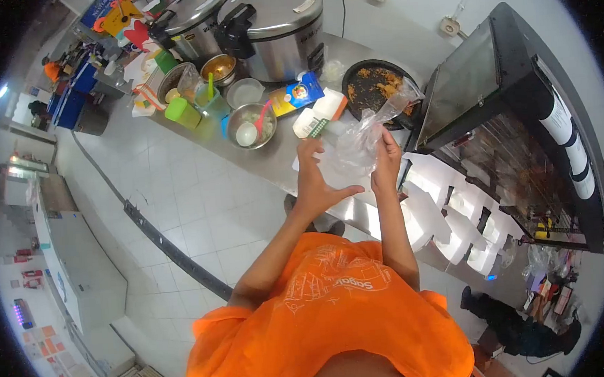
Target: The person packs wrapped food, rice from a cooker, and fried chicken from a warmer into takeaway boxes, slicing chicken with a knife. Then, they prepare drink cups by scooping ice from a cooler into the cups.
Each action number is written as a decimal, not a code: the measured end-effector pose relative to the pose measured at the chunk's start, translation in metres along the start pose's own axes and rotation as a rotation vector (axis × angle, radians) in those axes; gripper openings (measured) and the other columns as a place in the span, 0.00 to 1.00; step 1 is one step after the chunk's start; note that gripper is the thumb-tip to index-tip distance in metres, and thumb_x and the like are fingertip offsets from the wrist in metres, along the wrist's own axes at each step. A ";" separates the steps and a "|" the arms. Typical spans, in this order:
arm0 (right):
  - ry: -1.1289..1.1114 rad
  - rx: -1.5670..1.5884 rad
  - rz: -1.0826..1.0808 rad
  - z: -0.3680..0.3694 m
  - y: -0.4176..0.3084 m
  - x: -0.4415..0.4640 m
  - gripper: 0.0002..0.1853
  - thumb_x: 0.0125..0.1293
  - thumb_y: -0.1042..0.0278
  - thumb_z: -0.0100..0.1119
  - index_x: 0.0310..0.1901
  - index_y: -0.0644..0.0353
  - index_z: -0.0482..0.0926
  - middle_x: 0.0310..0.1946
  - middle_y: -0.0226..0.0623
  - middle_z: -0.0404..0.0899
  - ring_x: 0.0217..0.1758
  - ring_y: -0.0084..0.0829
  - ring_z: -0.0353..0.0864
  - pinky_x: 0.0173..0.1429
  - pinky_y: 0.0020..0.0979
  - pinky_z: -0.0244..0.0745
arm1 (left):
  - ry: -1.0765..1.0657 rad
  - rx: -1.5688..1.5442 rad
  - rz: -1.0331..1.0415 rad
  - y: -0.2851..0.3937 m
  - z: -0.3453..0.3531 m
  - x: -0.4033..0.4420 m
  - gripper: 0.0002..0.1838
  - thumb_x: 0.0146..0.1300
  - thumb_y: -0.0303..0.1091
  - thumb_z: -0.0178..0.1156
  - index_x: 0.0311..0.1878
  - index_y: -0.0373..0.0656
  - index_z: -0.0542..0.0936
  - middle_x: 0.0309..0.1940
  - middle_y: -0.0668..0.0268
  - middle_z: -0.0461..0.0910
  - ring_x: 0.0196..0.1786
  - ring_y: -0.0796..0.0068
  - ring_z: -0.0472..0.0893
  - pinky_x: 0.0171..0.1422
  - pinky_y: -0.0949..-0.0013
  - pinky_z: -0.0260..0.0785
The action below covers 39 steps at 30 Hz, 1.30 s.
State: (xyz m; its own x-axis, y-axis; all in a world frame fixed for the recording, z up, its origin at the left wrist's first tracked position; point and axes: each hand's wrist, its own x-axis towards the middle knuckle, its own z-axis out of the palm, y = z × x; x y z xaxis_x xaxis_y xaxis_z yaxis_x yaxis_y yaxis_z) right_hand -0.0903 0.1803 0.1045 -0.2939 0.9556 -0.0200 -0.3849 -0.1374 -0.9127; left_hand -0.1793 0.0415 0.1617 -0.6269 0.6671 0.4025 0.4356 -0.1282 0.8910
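A clear plastic bag (pixel 358 148) hangs crumpled between my hands above the metal counter. My right hand (pixel 386 160) is closed on its right side. My left hand (pixel 316 181) is at the bag's left, with thumb and fingers spread apart. Just behind the bag lie a white and orange carton (pixel 320 112) and a blue and yellow packet (pixel 298 93). Beyond my right hand sits a black pan (pixel 360 102) with brown food bits in it. To the left, a metal bowl (pixel 266 136) holds a pink-handled scoop.
Two large steel cookers (pixel 278 50) stand at the back. A green container (pixel 183 113) is at the counter's left. On the right are a black glass display case (pixel 474 91) and several white open boxes (pixel 426 216). A person in dark clothes (pixel 528 327) is at lower right.
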 end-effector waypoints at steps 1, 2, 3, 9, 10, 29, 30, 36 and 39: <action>0.021 -0.055 -0.021 0.001 -0.004 -0.002 0.17 0.74 0.67 0.58 0.60 0.67 0.78 0.47 0.32 0.84 0.47 0.21 0.81 0.52 0.24 0.75 | -0.021 0.125 0.120 -0.004 -0.001 -0.004 0.29 0.50 0.38 0.78 0.54 0.45 0.77 0.51 0.60 0.73 0.52 0.59 0.76 0.57 0.57 0.70; 0.039 -0.109 -0.041 0.004 -0.009 -0.006 0.18 0.74 0.67 0.58 0.60 0.67 0.79 0.46 0.31 0.85 0.45 0.20 0.81 0.50 0.24 0.75 | -0.041 0.254 0.236 -0.008 -0.002 -0.007 0.31 0.47 0.37 0.80 0.54 0.44 0.77 0.50 0.60 0.73 0.54 0.58 0.75 0.57 0.57 0.70; 0.031 -0.149 -0.005 0.005 -0.008 -0.008 0.17 0.73 0.67 0.59 0.59 0.67 0.79 0.46 0.32 0.85 0.45 0.22 0.82 0.50 0.25 0.75 | -0.023 0.324 0.280 -0.011 0.001 -0.008 0.21 0.47 0.33 0.78 0.45 0.44 0.81 0.44 0.60 0.79 0.49 0.59 0.79 0.53 0.60 0.71; 0.067 -0.519 -0.314 -0.002 0.012 -0.008 0.16 0.75 0.65 0.56 0.57 0.64 0.78 0.46 0.36 0.82 0.45 0.28 0.78 0.53 0.30 0.73 | 0.164 0.057 0.002 -0.024 -0.001 -0.023 0.08 0.56 0.24 0.69 0.40 0.41 0.84 0.36 0.63 0.86 0.39 0.72 0.84 0.47 0.66 0.75; 0.138 -0.554 -0.435 0.003 0.005 -0.023 0.15 0.76 0.63 0.54 0.54 0.65 0.76 0.47 0.38 0.79 0.47 0.31 0.76 0.56 0.33 0.71 | 0.220 0.056 -0.011 -0.034 -0.002 -0.029 0.08 0.57 0.25 0.69 0.41 0.42 0.84 0.37 0.64 0.87 0.39 0.73 0.84 0.46 0.67 0.75; -0.198 0.069 0.458 0.079 0.065 -0.097 0.28 0.79 0.48 0.43 0.70 0.59 0.64 0.67 0.40 0.69 0.67 0.38 0.72 0.66 0.36 0.70 | -0.060 -0.132 -0.020 -0.048 -0.087 -0.100 0.03 0.60 0.22 0.63 0.37 0.38 0.81 0.31 0.60 0.82 0.33 0.68 0.82 0.40 0.67 0.74; -0.142 -0.071 0.328 0.067 0.090 -0.094 0.28 0.78 0.47 0.43 0.68 0.62 0.68 0.63 0.41 0.72 0.60 0.38 0.75 0.63 0.36 0.70 | -0.127 -0.178 -0.039 -0.054 -0.081 -0.105 0.02 0.60 0.23 0.62 0.37 0.39 0.82 0.31 0.61 0.83 0.33 0.69 0.82 0.40 0.67 0.75; -0.220 -0.276 0.255 0.032 0.070 -0.132 0.46 0.72 0.27 0.36 0.76 0.60 0.58 0.79 0.46 0.51 0.83 0.42 0.44 0.83 0.41 0.35 | -0.339 -0.250 -0.083 -0.082 -0.061 -0.143 0.02 0.62 0.22 0.64 0.37 0.38 0.82 0.31 0.66 0.85 0.30 0.78 0.80 0.37 0.75 0.70; 0.005 -0.224 0.459 0.018 0.049 -0.154 0.46 0.70 0.21 0.28 0.77 0.50 0.59 0.80 0.40 0.50 0.82 0.39 0.47 0.81 0.39 0.40 | -0.424 -0.201 -0.097 -0.068 -0.053 -0.156 0.02 0.62 0.25 0.67 0.36 0.38 0.83 0.27 0.66 0.84 0.29 0.81 0.79 0.35 0.74 0.69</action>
State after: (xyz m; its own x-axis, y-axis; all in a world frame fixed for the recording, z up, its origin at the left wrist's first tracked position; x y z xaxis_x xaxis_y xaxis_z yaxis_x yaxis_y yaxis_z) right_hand -0.0796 0.0221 0.0706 -0.3844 0.8113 -0.4404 -0.0198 -0.4842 -0.8747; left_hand -0.1457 -0.0929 0.0500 -0.3217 0.9180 0.2317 0.2284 -0.1623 0.9599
